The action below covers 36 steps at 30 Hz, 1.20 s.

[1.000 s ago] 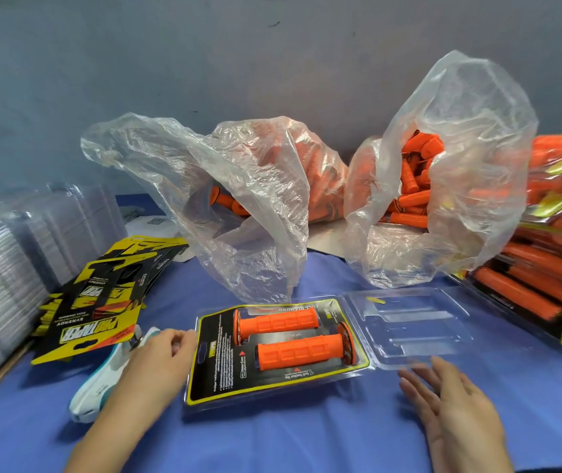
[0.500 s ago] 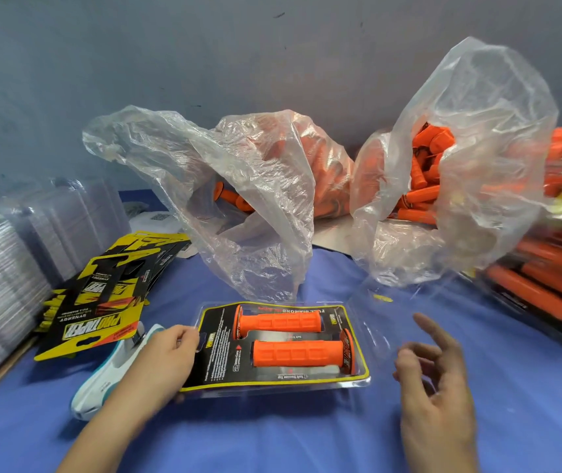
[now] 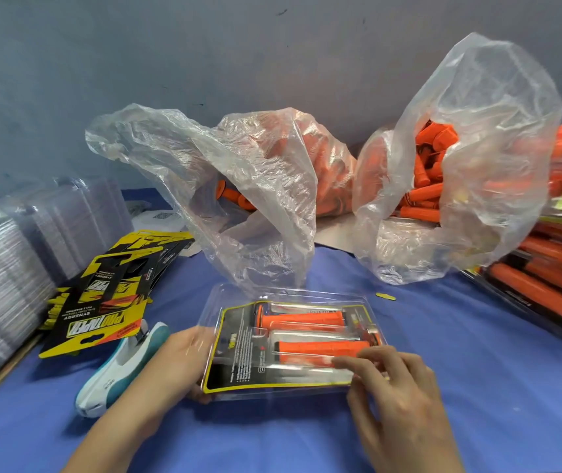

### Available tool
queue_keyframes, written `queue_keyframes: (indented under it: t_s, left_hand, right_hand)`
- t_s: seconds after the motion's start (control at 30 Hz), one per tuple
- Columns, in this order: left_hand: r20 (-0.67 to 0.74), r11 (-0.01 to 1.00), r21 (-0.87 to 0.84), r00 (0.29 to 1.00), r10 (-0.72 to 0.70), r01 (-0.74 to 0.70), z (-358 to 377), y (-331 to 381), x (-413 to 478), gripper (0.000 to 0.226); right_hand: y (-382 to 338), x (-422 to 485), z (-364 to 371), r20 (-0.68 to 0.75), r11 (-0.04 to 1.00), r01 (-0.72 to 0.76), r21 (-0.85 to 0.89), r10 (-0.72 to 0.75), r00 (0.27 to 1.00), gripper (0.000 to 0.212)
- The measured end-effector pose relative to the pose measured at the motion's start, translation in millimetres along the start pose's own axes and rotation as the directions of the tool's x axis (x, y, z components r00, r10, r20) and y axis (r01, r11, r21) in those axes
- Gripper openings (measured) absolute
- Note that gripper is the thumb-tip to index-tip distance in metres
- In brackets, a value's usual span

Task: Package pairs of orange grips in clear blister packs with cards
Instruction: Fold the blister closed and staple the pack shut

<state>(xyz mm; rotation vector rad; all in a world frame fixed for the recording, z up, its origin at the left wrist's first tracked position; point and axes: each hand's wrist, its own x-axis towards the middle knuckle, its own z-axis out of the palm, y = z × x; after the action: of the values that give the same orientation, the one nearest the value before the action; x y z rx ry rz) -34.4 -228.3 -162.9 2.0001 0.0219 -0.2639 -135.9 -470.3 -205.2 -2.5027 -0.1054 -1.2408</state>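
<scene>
Behind the work, two plastic bags (image 3: 255, 199) of loose grips are slumped on the blue table (image 3: 477, 370), the left one's skirt hanging at the far edge of the blister pack (image 3: 272, 392). Printed cards (image 3: 102, 312), empty shells (image 3: 3, 285) and a stapler (image 3: 119, 373) are seen at the left, finished packs (image 3: 552, 285) at the right. The pack (closed over two orange grips (image 3: 303, 320)) is held at centre, its left edge gripped by the left hand (image 3: 184, 363); its lid is touched by the bent fingertips of the right hand (image 3: 405, 397), nothing being grasped.
</scene>
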Motion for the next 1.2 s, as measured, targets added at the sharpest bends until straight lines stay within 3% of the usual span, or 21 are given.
queue_keyframes:
  t_s: [0.1,0.2,0.43,0.53,0.7,0.9,1.2]
  left_hand:
    - [0.121,0.985,-0.141,0.989,-0.083,0.1,-4,3,-1,0.029]
    - [0.139,0.942,-0.25,0.971,-0.195,0.225,-8,3,0,0.044]
    - [0.145,0.852,-0.44,0.958,-0.246,0.285,-9,5,8,0.064]
    - [0.1,0.912,-0.347,0.975,-0.197,0.22,-4,4,10,0.054]
    - [-0.094,0.999,0.032,0.995,-0.011,0.014,10,-6,11,0.026]
    - [-0.063,0.999,-0.023,0.998,-0.025,0.023,12,-8,14,0.012]
    - [-0.06,0.982,-0.105,0.985,-0.162,0.155,13,-4,15,0.015]
  right_hand:
    - [1,-1,1,0.001,1.0,0.003,-0.024,-0.003,1.0,0.03]
    - [1,-1,0,0.003,0.999,0.013,-0.046,-0.012,1.0,0.029]
    - [2,-4,3,-0.025,0.991,0.067,-0.112,-0.07,0.997,0.025]
    - [3,-5,5,-0.026,0.986,0.096,-0.135,-0.1,0.995,0.024]
    - [2,-2,5,-0.006,0.967,0.192,-0.167,-0.195,0.981,0.019]
    - [2,6,7,0.029,0.927,0.296,-0.231,-0.298,0.954,0.017]
    - [2,11,6,0.129,0.911,0.402,-0.097,-0.389,0.912,0.023]
